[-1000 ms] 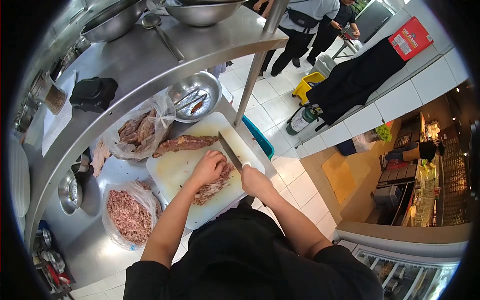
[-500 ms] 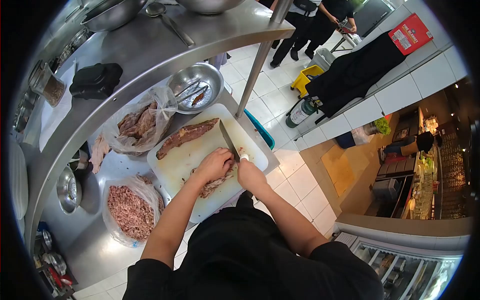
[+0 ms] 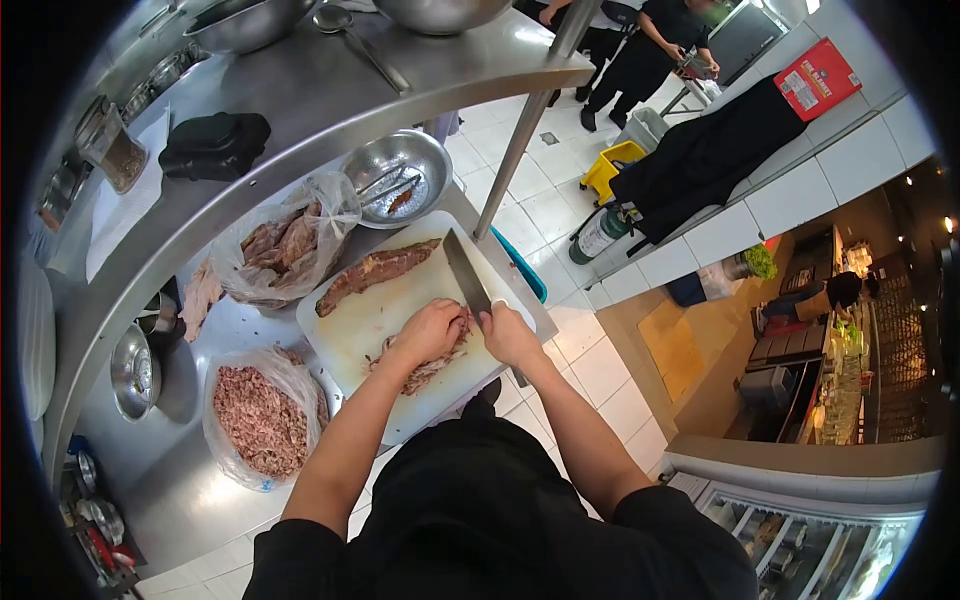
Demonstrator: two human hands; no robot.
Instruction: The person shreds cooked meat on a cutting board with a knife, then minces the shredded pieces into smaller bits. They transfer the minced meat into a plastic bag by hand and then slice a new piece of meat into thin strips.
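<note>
My right hand [image 3: 510, 336] is closed around the handle of a kitchen knife [image 3: 464, 272]. The blade points away from me, with its broad side showing, beside my left fingers. My left hand [image 3: 432, 333], fingers curled, presses on sliced meat [image 3: 432, 368] on the white cutting board [image 3: 388, 416]. Its fingertips are partly hidden. Across the far part of the board lies a long browned piece of meat [image 3: 378, 274]. Left of the board, an open plastic bag holds larger meat pieces [image 3: 285, 243]. Nearer to me, another bag is full of chopped meat [image 3: 258, 420].
A steel bowl [image 3: 425, 160] with tongs stands behind the board. A steel shelf [image 3: 330, 110] curves above the counter, held by a post [image 3: 530, 130]. A small bowl [image 3: 135, 372] sits at left. Two people stand in the background, near a yellow bucket [image 3: 612, 168].
My right hand has moved slightly right and the knife has turned, so more of the blade's broad side shows. My left hand stays on the sliced meat. The view has shifted a little.
</note>
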